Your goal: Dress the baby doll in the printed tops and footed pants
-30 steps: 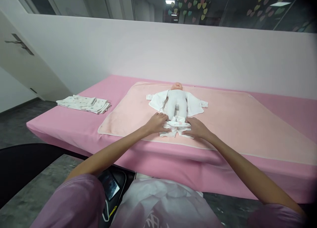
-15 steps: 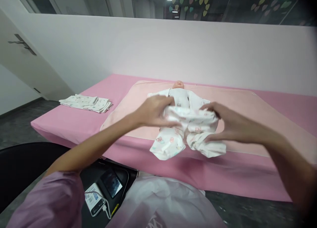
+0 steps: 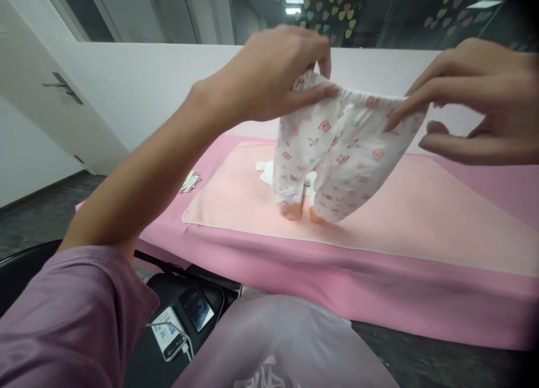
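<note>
White baby pants printed with small pink animals hang upright by their elastic waistband. My left hand pinches the waistband near its left end, thumb in front. At the other end my right hand has its fingers over the waistband's corner, with the thumb apart below. Behind the pants lies a baby doll, mostly hidden. Its feet show below the pant legs, and a bit of its white top shows at the left.
A peach mat lies on a pink-covered table. Folded printed cloth rests at the left, partly behind my forearm. A power bank with a cable and a dark-screened device lie on a black seat below.
Both hands have risen, lifting the bunched pants so that they hang spread out. The pants now cover the doll's body and head, and its feet show below them.
</note>
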### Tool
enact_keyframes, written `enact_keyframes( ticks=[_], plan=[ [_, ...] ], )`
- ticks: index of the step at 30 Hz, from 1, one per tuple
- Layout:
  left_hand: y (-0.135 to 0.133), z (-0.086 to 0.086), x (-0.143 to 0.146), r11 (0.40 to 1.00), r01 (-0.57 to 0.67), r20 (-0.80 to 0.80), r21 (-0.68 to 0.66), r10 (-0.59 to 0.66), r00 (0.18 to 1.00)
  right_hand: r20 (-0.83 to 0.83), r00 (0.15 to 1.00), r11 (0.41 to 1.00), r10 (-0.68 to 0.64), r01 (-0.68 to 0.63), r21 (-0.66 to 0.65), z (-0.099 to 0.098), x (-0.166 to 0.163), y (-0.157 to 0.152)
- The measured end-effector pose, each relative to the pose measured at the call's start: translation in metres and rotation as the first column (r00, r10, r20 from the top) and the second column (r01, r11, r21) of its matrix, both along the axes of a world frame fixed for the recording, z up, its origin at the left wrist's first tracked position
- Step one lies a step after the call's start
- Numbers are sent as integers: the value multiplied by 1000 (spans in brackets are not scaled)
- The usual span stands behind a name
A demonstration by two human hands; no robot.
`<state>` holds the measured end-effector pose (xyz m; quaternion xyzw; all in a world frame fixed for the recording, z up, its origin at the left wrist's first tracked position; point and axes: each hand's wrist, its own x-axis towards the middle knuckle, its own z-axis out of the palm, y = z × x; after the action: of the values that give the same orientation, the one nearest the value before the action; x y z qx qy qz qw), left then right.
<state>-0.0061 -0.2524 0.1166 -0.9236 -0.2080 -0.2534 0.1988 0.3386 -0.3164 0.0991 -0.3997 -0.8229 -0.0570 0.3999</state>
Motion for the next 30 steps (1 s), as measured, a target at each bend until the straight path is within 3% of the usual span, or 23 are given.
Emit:
enact_keyframes(
  ticks=[2,4,6,9,13,15,17,20,23,27,30],
  plan=[
    [8,-5,4,999,-8,-64,-36,6,998,395,918,998,-19,-7,63,-6,0,-1],
    [15,-11,11,996,14,-60,-85,-19,998,499,861,987,-97,17,162,-13,-3,-1],
    [18,-18,21,990,43,10,-133,-42,999,438,888,970,-143,37,241,-18,-9,-2],
    [17,-27,37,979,99,149,-181,-73,986,397,916,937,-65,-81,340,-23,-27,-5],
    [15,-35,53,959,117,162,-260,-76,984,383,908,954,171,-250,166,-25,-48,-7],
    [14,-37,56,947,96,149,-308,-52,987,367,916,967,164,-223,123,-26,-51,-2],
    [13,-38,55,928,97,169,-361,-38,985,354,931,975,90,-155,162,-26,-51,6],
    [8,-42,51,877,150,214,-457,-56,975,300,954,971,31,-99,216,-24,-52,21],
    [2,-48,48,832,210,261,-514,-81,962,265,964,982,-19,-32,184,-21,-61,27],
    [1,-55,48,865,212,302,-455,-74,950,156,984,975,-85,50,217,-23,-72,22],
    [1,-54,48,891,222,328,-396,-89,941,-108,994,956,-7,38,290,-43,-73,23]
  ],
)
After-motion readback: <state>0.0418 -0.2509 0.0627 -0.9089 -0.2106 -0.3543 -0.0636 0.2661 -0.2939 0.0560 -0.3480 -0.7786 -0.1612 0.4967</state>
